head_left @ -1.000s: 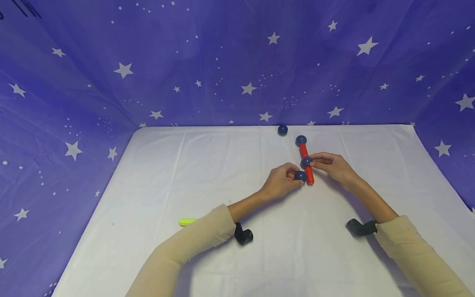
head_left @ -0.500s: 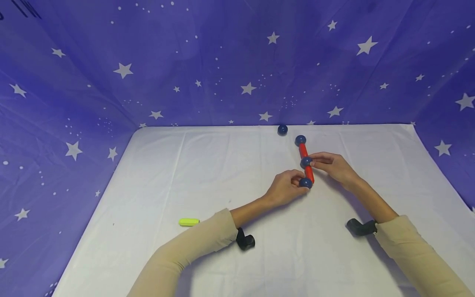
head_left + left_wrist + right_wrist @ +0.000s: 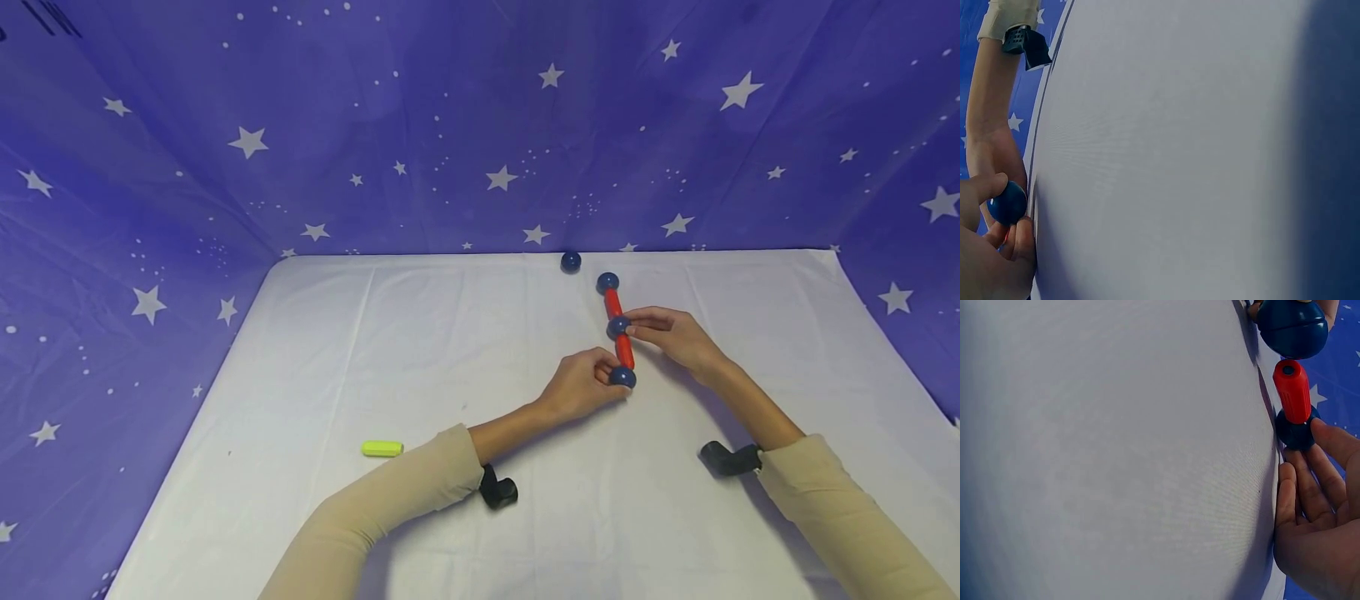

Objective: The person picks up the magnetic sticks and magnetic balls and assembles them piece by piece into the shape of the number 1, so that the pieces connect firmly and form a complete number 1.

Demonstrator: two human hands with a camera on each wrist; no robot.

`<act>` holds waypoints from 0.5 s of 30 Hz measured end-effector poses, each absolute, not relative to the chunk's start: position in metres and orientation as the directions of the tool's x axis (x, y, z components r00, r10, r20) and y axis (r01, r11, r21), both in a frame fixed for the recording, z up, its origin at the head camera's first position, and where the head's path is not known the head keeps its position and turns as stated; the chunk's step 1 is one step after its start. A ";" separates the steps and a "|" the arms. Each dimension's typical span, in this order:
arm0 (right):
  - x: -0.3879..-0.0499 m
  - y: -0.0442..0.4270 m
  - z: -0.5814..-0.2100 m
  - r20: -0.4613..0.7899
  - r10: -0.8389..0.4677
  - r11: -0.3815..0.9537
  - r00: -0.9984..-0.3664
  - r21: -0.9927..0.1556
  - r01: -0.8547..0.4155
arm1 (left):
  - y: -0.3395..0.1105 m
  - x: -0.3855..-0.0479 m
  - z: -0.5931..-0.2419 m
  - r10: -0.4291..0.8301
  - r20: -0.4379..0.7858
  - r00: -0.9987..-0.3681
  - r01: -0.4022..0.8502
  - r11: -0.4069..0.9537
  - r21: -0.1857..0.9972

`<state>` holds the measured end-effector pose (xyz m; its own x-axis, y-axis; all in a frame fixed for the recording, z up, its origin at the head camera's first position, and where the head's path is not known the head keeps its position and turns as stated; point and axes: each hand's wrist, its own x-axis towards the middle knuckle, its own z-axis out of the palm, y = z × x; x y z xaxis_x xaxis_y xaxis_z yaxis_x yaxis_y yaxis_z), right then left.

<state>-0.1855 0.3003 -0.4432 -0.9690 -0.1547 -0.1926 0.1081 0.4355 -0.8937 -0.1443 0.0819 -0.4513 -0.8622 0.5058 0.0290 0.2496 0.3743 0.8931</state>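
Note:
On the table, a chain of blue balls and red rods runs away from me: a far ball [image 3: 607, 282], a red rod [image 3: 613, 302], a middle ball [image 3: 618, 327] and a near red rod [image 3: 625, 352]. My right hand [image 3: 678, 340] pinches the middle ball from the right side. Between thumb and fingers, my left hand [image 3: 581, 385] holds another blue ball [image 3: 622, 378] at the near rod's end. In the right wrist view a narrow gap shows between this held ball [image 3: 1292, 328] and the dark-tipped end of the red rod [image 3: 1292, 390].
A loose blue ball [image 3: 571, 262] lies by the table's back edge, left of the chain. Farther forward on the left is a yellow-green rod [image 3: 382, 449]. Black wrist camera mounts [image 3: 731, 460] stick out from the sleeves. A starry blue cloth [image 3: 480, 125] stands behind the white tabletop [image 3: 420, 358].
My left hand has brought its ball toward me and slightly right, from beside the near rod to its end. The right hand stays on the middle ball. The yellow-green rod is now fully uncovered.

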 end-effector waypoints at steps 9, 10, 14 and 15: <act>-0.187 0.301 -0.445 -0.183 -0.159 0.436 -0.970 -0.895 0.097 | 0.085 -0.142 -0.452 0.509 0.037 -0.860 0.263 0.381 0.887; -0.187 0.301 -0.445 -0.182 -0.159 0.436 -0.970 -0.895 0.096 | 0.085 -0.142 -0.452 0.509 0.038 -0.860 0.265 0.382 0.885; -0.186 0.301 -0.445 -0.179 -0.161 0.441 -0.971 -0.893 0.091 | 0.087 -0.140 -0.451 0.510 0.045 -0.859 0.276 0.387 0.880; -0.186 0.300 -0.445 -0.176 -0.161 0.442 -0.971 -0.893 0.089 | 0.087 -0.140 -0.451 0.509 0.047 -0.859 0.278 0.389 0.878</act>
<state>-0.1862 0.3003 -0.4455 -0.9711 -0.1611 -0.1763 0.0888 0.4417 -0.8928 -0.1402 0.0872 -0.4512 -0.8595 0.5090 0.0469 0.2782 0.3889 0.8783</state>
